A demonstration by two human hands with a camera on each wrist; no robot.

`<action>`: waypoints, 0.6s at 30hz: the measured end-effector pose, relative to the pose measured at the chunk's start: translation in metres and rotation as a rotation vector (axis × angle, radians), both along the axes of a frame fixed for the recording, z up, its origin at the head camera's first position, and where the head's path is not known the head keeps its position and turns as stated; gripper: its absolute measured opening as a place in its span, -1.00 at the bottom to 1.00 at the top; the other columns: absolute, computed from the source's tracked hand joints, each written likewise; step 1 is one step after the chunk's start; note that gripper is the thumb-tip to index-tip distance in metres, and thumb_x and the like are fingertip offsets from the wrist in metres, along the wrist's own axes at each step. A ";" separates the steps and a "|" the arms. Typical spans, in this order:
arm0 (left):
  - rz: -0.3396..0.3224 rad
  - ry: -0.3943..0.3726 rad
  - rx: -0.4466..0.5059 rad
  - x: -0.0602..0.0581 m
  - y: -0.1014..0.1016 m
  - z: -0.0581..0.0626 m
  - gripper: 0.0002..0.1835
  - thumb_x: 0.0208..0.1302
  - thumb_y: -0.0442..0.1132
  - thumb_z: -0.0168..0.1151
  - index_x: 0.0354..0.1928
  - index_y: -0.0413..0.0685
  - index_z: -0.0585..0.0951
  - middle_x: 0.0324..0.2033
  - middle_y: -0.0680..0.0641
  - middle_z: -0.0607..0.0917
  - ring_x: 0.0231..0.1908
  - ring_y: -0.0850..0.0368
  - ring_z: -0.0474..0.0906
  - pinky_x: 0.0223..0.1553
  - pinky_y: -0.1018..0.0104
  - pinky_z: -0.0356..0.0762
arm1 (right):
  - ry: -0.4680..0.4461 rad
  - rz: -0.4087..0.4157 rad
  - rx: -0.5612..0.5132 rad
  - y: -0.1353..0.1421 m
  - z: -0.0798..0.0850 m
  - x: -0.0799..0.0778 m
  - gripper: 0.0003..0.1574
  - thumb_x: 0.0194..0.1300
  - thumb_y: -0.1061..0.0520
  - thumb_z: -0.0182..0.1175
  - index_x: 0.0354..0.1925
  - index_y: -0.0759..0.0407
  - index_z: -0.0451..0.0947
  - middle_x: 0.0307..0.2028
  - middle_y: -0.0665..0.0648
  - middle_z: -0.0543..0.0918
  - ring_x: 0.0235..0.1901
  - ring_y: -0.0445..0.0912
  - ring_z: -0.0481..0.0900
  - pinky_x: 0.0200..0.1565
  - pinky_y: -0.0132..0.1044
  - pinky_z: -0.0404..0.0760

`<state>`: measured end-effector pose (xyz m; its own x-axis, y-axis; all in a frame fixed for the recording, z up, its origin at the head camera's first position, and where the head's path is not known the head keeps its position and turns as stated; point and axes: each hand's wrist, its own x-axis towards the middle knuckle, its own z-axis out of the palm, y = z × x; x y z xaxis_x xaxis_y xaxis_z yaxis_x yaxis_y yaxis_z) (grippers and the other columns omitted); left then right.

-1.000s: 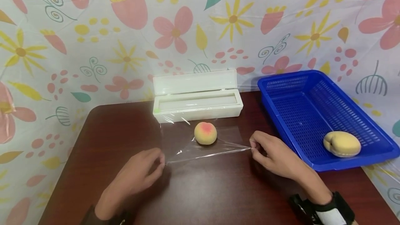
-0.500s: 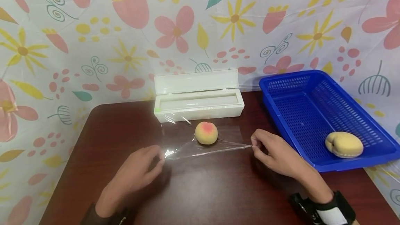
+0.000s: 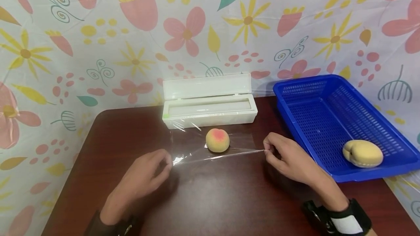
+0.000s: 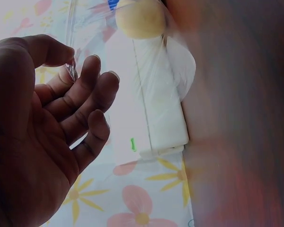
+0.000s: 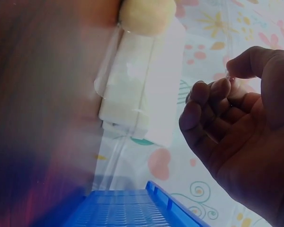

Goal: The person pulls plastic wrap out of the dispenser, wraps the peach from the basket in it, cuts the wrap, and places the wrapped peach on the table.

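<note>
A sheet of clear plastic wrap (image 3: pixel 193 148) stretches from a white dispenser box (image 3: pixel 210 119) toward the near side of the table. My left hand (image 3: pixel 141 177) pinches its near left corner between thumb and index finger, as the left wrist view (image 4: pixel 52 104) also shows. The near right corner is pinched by my right hand (image 3: pixel 288 157), and the near edge runs taut between both hands. A yellow peach (image 3: pixel 217 140) with a pink top sits in the middle of the wrap, in front of the box. The box lid stands raised, with the roll visible inside.
At the right of the brown table (image 3: pixel 210 199) stands a blue perforated basket (image 3: pixel 302 130). It holds another yellow fruit (image 3: pixel 362 153), grooved along one side. A flowered cloth (image 3: pixel 131 28) hangs directly behind the box and basket.
Both hands have moved slightly away from the viewer, keeping their pinch on the wrap. The wrap's near edge has come closer to the peach, most on the left.
</note>
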<state>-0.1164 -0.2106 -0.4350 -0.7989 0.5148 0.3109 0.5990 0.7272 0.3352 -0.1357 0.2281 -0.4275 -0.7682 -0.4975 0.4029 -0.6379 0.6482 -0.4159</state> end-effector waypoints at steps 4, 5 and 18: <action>-0.004 0.019 0.002 -0.004 0.000 0.001 -0.83 0.19 -0.18 0.19 -0.32 0.32 0.41 -0.41 0.38 0.41 -0.44 0.40 0.35 -0.43 0.44 0.41 | 0.012 -0.001 0.000 0.000 0.001 -0.003 -0.84 0.18 0.22 0.12 -0.34 -0.02 0.35 -0.45 -0.11 0.36 -0.47 -0.26 0.38 -0.45 -0.43 0.33; -0.004 0.020 0.001 -0.005 0.000 0.002 -0.84 0.20 -0.17 0.18 -0.31 0.31 0.41 -0.41 0.38 0.41 -0.44 0.40 0.35 -0.44 0.43 0.41 | 0.021 0.000 -0.003 0.000 0.001 -0.003 -0.87 0.19 0.20 0.11 -0.34 -0.01 0.36 -0.44 -0.13 0.35 -0.46 -0.26 0.37 -0.44 -0.44 0.33; 0.003 0.005 0.014 -0.012 -0.001 0.004 -0.90 0.26 -0.16 0.16 -0.27 0.25 0.45 -0.33 0.33 0.48 -0.42 0.37 0.42 -0.42 0.38 0.47 | 0.020 -0.008 0.008 0.002 -0.001 -0.008 -0.96 0.27 0.14 0.08 -0.33 0.06 0.39 -0.43 -0.15 0.34 -0.44 -0.30 0.35 -0.42 -0.43 0.33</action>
